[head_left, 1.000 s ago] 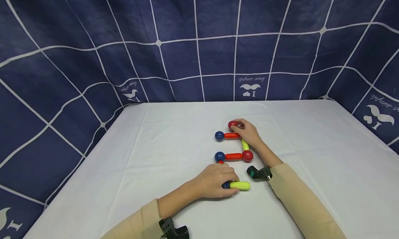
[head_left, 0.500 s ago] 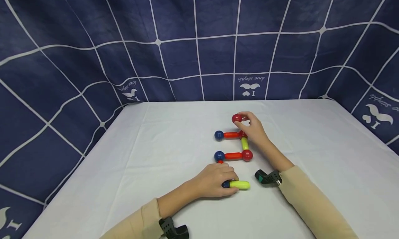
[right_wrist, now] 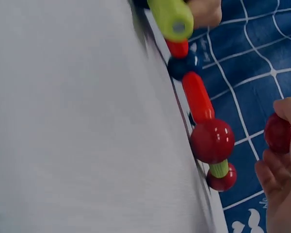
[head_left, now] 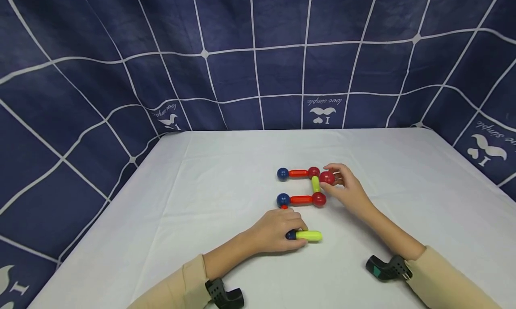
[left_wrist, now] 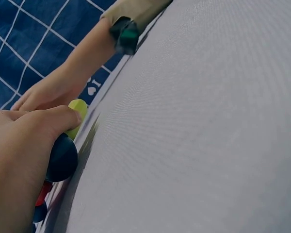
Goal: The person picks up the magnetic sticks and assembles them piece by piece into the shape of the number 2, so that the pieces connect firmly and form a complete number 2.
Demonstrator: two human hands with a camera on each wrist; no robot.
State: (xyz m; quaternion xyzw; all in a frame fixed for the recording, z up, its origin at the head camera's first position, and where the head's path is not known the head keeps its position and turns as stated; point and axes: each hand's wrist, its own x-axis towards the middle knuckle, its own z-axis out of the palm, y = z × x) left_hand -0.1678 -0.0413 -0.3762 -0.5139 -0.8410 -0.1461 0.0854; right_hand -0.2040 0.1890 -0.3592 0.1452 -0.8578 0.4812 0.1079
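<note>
My left hand (head_left: 276, 230) rests low on the cloth, its fingers and thumb around a dark blue ball (head_left: 291, 234) that has a yellow-green magnetic rod (head_left: 309, 236) joined to it. My right hand (head_left: 348, 190) pinches a loose red ball (head_left: 327, 178); the right wrist view shows that red ball (right_wrist: 279, 133) between thumb and fingers, apart from the chain. The chain of magnetic pieces runs from a blue ball (head_left: 283, 173) by a red rod (head_left: 298, 173), a red ball (head_left: 313, 172), a yellow-green rod (head_left: 316, 183) and another red ball (head_left: 319, 199) to a second blue ball (head_left: 283, 200).
A white cloth (head_left: 217, 165) covers the table. Behind and beside it hangs a dark blue curtain (head_left: 282, 71) with white grid lines. A short red piece (head_left: 284, 207) runs from the near blue ball towards my left hand, which hides its other end.
My right hand has carried the red ball from behind the chain's far end to the right and nearer, uncovering the chain's far corner. My left hand keeps its hold and has hardly moved.
</note>
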